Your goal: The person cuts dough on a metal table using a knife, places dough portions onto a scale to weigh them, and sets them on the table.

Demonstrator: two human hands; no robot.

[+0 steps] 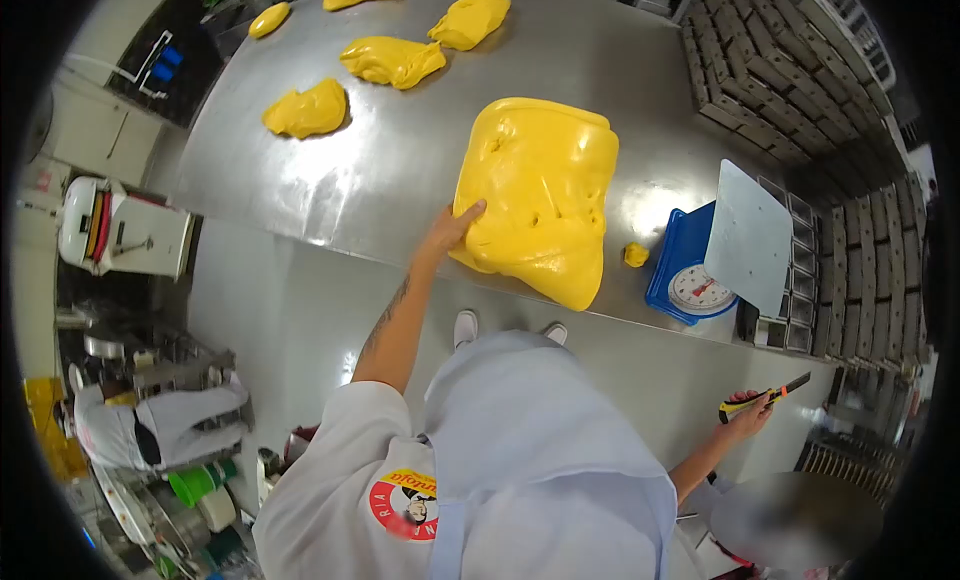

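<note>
A large slab of shiny yellow dough (540, 180), with several small dents, lies at the front of the steel table. My left hand (468, 220) grips its left edge, the thumb on top and the other fingers mostly hidden. Off to the right, away from the table, my right hand (746, 416) is closed around a yellow and black utility knife (765, 400) with its dark blade out. Between the slab and a blue dial scale (672, 265) sits a small lump of yellow dough (635, 254). The scale carries a flat, pale metal plate (750, 238).
Several smaller yellow dough pieces (392, 60) lie toward the back left of the steel table (250, 170). Stacked metal pans (780, 70) stand at the right. A person in white (165, 420) bends at the lower left; another person's hat (795, 520) is near my right arm.
</note>
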